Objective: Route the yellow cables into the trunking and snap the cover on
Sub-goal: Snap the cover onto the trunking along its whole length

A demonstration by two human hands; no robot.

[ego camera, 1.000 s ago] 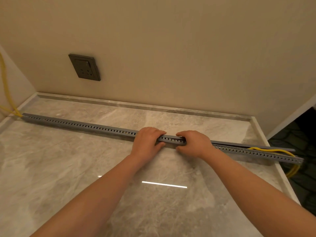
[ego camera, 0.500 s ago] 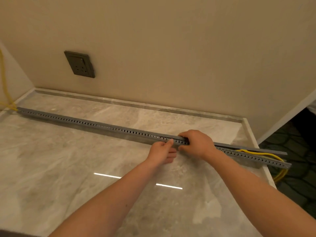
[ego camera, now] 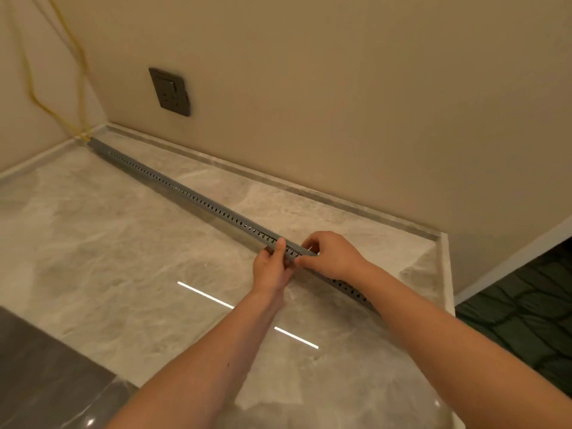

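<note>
Pinching the trunking (ego camera: 185, 193) between thumb and fingers, our left hand (ego camera: 272, 269) and right hand (ego camera: 335, 258) sit almost touching on it. Its long axis runs across the counter (ego camera: 123, 258) from the cables (ego camera: 75, 131) at the far-left corner toward our near right — the right hand is nearer that end.

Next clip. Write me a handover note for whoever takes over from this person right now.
Left hand: grips the trunking, thumb on top.
Right hand: pinches the trunking just beside it.
Cables: come down the wall into the trunking's far-left end.
Done: cover looks seated from that end up to the hands.
Left: press down the rest rightward; that stretch is hidden by the right forearm.
</note>
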